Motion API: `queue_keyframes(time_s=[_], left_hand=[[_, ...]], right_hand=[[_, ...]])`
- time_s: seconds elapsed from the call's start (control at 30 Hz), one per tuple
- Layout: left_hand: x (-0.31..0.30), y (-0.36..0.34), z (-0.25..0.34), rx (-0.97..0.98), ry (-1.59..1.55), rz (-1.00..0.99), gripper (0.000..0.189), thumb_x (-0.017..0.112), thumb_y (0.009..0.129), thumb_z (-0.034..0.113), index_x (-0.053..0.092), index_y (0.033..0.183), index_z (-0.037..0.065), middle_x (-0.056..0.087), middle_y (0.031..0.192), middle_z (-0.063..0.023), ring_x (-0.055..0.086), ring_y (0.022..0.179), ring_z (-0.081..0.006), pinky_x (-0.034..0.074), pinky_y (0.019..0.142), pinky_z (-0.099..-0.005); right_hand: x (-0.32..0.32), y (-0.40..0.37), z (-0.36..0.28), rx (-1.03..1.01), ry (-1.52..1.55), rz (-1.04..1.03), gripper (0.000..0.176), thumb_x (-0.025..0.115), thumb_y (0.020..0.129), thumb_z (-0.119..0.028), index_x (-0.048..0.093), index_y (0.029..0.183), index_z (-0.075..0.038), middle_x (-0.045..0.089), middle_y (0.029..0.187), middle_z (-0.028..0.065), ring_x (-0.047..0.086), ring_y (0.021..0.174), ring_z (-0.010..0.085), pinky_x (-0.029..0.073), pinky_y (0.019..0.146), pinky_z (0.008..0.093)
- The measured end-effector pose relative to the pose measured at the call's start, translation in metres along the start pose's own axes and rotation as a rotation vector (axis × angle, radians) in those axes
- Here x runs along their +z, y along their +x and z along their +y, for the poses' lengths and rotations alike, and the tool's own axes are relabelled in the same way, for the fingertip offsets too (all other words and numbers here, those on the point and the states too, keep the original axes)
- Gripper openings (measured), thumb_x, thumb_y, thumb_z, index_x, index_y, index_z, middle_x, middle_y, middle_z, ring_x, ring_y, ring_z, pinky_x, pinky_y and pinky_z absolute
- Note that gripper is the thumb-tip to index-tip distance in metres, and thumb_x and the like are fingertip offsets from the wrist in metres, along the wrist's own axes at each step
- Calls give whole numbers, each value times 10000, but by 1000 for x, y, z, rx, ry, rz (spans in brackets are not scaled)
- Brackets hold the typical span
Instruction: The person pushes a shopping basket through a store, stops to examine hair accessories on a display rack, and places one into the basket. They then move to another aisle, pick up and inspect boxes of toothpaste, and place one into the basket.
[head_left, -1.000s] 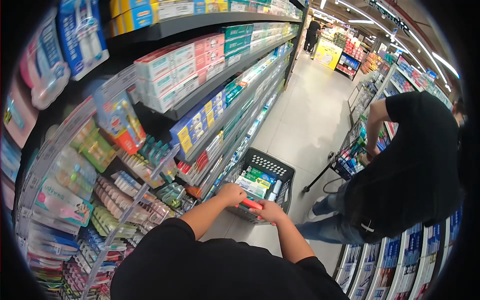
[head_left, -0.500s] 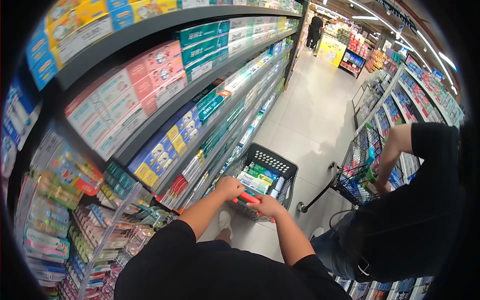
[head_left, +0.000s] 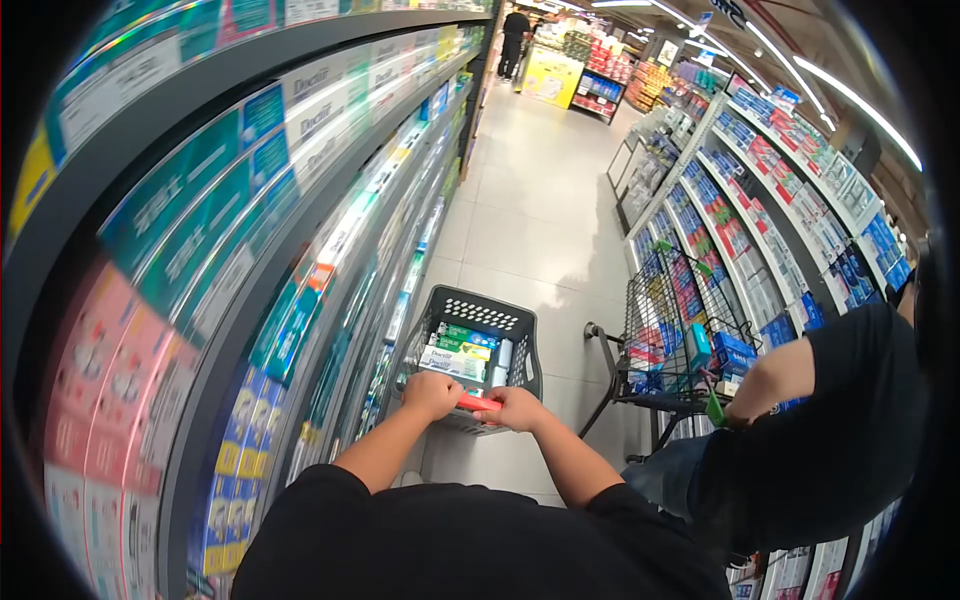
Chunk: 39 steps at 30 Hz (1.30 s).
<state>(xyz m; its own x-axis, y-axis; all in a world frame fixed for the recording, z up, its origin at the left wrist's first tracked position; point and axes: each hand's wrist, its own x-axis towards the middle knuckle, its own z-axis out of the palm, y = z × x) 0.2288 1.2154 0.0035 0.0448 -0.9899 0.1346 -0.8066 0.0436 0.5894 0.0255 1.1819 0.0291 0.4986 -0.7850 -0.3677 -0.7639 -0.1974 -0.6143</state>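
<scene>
Both my hands grip the red handle (head_left: 479, 403) of a dark grey shopping basket (head_left: 487, 312) in front of me. My left hand (head_left: 432, 396) is closed at the handle's left end. My right hand (head_left: 515, 408) wraps round its right end. Inside the basket lie a green box (head_left: 466, 337), white toothpaste boxes (head_left: 455, 361) with green print, and pale cylindrical containers (head_left: 504, 355) along the right wall. The lower part of the basket is hidden behind my hands.
Shelves of toothpaste boxes (head_left: 190, 220) run close along my left. At right, a person in black (head_left: 820, 430) stands at a wire cart (head_left: 665, 320) holding goods, beside more shelves (head_left: 760, 190). A tiled aisle (head_left: 520, 210) leads to a yellow display (head_left: 548, 76) and a distant person (head_left: 513, 45).
I have moved forward along the aisle with the basket, and the view has turned to the right. The left shelves have slid back past me. Both hands stay on the handle.
</scene>
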Motion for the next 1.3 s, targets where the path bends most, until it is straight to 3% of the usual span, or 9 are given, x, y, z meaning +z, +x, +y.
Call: queue_keyframes(time_s=[0.07,0.17,0.27,0.3,0.43,0.67,0.97,1.07,1.3], left_hand=[[3,26,-2,29,-3,28,295,526,733,316,680,634,84,613,625,-161,606,600,-365,490,606,-467],[10,71,-6,60,-22,59,293,521,733,306,668,617,81,608,617,-161,602,597,-367,483,602,-471],[13,102,-11,54,-15,6,311,522,744,323,680,641,75,622,649,-167,612,617,-369,495,632,-470],[16,116,-13,42,7,7,312,519,746,321,679,640,75,623,653,-167,613,622,-368,494,632,-471],[28,170,-17,42,11,-10,313,508,760,324,685,674,81,629,677,-170,615,643,-367,489,633,-475],[45,254,-26,-15,37,-18,307,518,760,326,687,686,80,632,695,-173,617,662,-373,487,642,-475],[61,347,-33,-50,21,47,278,510,744,298,683,670,94,628,696,-166,613,668,-366,476,624,-466],[76,377,-52,75,10,113,277,514,735,294,674,658,81,617,676,-170,605,647,-370,471,611,-469],[75,443,-48,66,26,120,297,517,740,269,646,618,30,597,654,-194,589,617,-375,462,612,-470]], right_hand=[[-19,17,-4,73,51,-15,552,760,684,-488,647,976,-34,678,792,110,653,725,227,505,691,320],[-36,46,4,16,-90,131,534,768,670,-495,656,929,-42,681,778,101,655,703,217,504,658,314],[-63,68,3,94,74,88,624,740,616,-594,658,913,-50,676,808,129,655,763,284,505,678,366],[-65,85,12,25,-86,197,623,743,599,-609,653,871,-56,670,797,127,649,757,288,505,677,378],[-86,122,29,-87,-89,339,552,790,601,-527,651,820,-40,659,694,106,650,636,241,510,623,336],[-138,192,49,-149,-69,288,505,808,622,-450,644,841,-25,664,709,109,663,631,216,518,615,321],[-200,276,70,-204,-108,186,512,717,674,-548,632,818,-64,651,783,129,627,754,311,489,667,390],[-220,298,70,-169,-150,116,508,678,712,-553,640,865,-70,656,825,138,630,801,316,489,697,403],[-257,349,78,-167,-215,111,517,617,758,-568,643,977,-100,659,896,147,625,868,333,487,751,426]])
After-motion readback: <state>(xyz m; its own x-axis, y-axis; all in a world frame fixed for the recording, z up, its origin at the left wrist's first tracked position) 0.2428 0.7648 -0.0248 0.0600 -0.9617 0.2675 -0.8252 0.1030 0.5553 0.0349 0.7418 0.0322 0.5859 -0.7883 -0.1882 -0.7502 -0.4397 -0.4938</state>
